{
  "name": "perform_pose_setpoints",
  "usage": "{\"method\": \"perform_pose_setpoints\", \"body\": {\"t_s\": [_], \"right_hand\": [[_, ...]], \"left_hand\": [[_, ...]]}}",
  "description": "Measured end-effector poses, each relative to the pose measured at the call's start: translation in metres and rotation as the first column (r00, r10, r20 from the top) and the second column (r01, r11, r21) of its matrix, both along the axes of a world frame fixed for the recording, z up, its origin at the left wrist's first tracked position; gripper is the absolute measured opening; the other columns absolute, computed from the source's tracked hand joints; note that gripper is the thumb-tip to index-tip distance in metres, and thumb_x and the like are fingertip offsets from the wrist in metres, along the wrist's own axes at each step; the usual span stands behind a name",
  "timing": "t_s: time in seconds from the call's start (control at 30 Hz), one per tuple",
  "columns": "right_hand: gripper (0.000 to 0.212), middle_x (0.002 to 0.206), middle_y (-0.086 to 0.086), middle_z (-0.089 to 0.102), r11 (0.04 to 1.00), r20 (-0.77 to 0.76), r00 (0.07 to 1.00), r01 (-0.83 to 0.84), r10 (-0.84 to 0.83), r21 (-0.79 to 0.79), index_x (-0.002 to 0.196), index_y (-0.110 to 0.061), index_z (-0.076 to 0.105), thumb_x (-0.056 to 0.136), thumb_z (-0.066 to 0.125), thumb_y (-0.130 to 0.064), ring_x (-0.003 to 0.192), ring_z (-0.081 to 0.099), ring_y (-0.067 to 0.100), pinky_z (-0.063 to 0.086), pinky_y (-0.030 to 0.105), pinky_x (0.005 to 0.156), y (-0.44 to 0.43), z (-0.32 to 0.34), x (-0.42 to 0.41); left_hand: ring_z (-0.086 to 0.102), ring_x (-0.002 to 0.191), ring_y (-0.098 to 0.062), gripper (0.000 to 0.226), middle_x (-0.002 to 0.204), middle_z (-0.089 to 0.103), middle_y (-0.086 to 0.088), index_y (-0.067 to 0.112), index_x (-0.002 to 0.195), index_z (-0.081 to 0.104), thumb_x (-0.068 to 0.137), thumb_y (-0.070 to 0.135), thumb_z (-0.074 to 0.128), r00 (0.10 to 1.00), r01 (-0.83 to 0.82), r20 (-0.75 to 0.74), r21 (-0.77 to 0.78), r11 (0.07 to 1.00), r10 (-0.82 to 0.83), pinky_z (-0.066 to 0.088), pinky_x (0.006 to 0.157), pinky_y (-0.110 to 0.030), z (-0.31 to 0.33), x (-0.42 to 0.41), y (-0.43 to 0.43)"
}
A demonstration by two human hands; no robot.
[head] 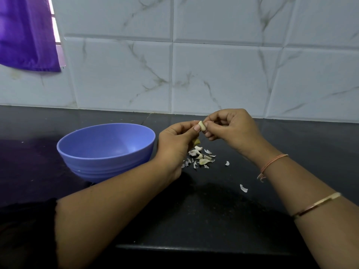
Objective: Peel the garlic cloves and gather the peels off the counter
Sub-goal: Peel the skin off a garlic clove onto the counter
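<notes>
A pale garlic clove (202, 126) is held above the black counter between both hands. My left hand (175, 144) pinches it from the left with thumb and fingers. My right hand (231, 127) pinches its right side with curled fingertips. Below the hands lies a small heap of white garlic peels and cloves (200, 157) on the counter. Two stray peels lie apart, one at the right of the heap (227, 163) and one nearer to me (243, 188). Part of the heap is hidden behind my left hand.
A blue plastic bowl (81, 152) stands on the black counter (194, 210) left of my hands, its inside showing nothing. A tiled wall rises behind. A purple cloth (27, 33) hangs at the upper left. The counter's front edge runs near the bottom.
</notes>
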State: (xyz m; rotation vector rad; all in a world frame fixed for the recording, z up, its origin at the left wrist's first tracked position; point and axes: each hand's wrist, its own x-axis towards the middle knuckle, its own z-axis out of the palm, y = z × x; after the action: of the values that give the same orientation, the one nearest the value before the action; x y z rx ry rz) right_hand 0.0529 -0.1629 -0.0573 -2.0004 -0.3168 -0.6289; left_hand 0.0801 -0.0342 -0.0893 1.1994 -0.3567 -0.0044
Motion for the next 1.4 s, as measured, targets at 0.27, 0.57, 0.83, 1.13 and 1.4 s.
{"method": "perform_pose_setpoints", "body": {"t_s": [0.27, 0.57, 0.83, 1.13, 1.4], "right_hand": [[0.02, 0.057, 0.002, 0.061, 0.983, -0.044, 0.993, 0.112, -0.107, 0.146, 0.068, -0.006, 0.062, 0.087, 0.055, -0.007, 0.047, 0.055, 0.005, 0.051, 0.02, 0.052, -0.002, 0.003, 0.002], [0.007, 0.07, 0.012, 0.064, 0.986, -0.104, 0.994, 0.059, -0.043, 0.155, 0.08, -0.005, 0.058, 0.085, 0.06, -0.002, 0.055, 0.063, 0.015, 0.057, 0.03, 0.062, -0.004, 0.001, 0.002], [0.006, 0.082, 0.011, 0.069, 0.997, -0.084, 0.996, -0.012, 0.019, 0.082, 0.086, -0.009, 0.066, 0.087, 0.06, -0.008, 0.075, 0.066, 0.017, 0.058, 0.031, 0.073, 0.006, -0.006, 0.003], [0.037, 0.053, 0.0, 0.051, 0.96, 0.048, 0.959, 0.281, -0.281, -0.002, 0.055, -0.017, 0.053, 0.077, 0.039, 0.009, 0.054, 0.048, 0.018, 0.042, 0.029, 0.055, 0.003, -0.007, 0.009], [0.017, 0.072, 0.009, 0.069, 0.992, -0.059, 0.991, 0.121, -0.124, -0.045, 0.079, -0.01, 0.07, 0.081, 0.068, -0.027, 0.066, 0.06, 0.01, 0.047, 0.022, 0.067, 0.007, -0.012, 0.007]], "left_hand": [[0.059, 0.069, -0.004, 0.008, 0.078, 0.065, 0.002, 0.011, 0.087, 0.064, 0.087, 0.005, 0.058, 0.99, 0.052, -0.122, -0.13, 0.99, -0.068, 0.052, 0.065, -0.015, 0.002, 0.0, -0.002], [0.059, 0.065, -0.004, 0.007, 0.066, 0.067, 0.007, 0.011, 0.086, 0.064, 0.087, 0.006, 0.058, 0.988, 0.032, -0.148, -0.143, 0.989, -0.053, 0.052, 0.064, -0.015, 0.003, 0.0, -0.001], [0.059, 0.062, -0.005, 0.007, 0.067, 0.066, 0.003, 0.012, 0.083, 0.065, 0.086, 0.006, 0.061, 0.99, 0.029, -0.136, -0.126, 0.992, -0.046, 0.05, 0.055, -0.014, 0.002, 0.002, -0.001], [0.051, 0.064, -0.009, 0.01, 0.075, 0.061, 0.001, 0.014, 0.081, 0.062, 0.088, 0.006, 0.059, 0.987, -0.01, -0.158, -0.101, 0.995, -0.006, 0.046, 0.065, -0.02, 0.004, 0.006, -0.002], [0.052, 0.066, -0.008, 0.007, 0.073, 0.061, 0.0, 0.014, 0.084, 0.063, 0.088, 0.009, 0.06, 0.989, -0.005, -0.149, -0.07, 0.998, -0.005, 0.047, 0.063, -0.019, 0.002, 0.005, 0.0]]}}
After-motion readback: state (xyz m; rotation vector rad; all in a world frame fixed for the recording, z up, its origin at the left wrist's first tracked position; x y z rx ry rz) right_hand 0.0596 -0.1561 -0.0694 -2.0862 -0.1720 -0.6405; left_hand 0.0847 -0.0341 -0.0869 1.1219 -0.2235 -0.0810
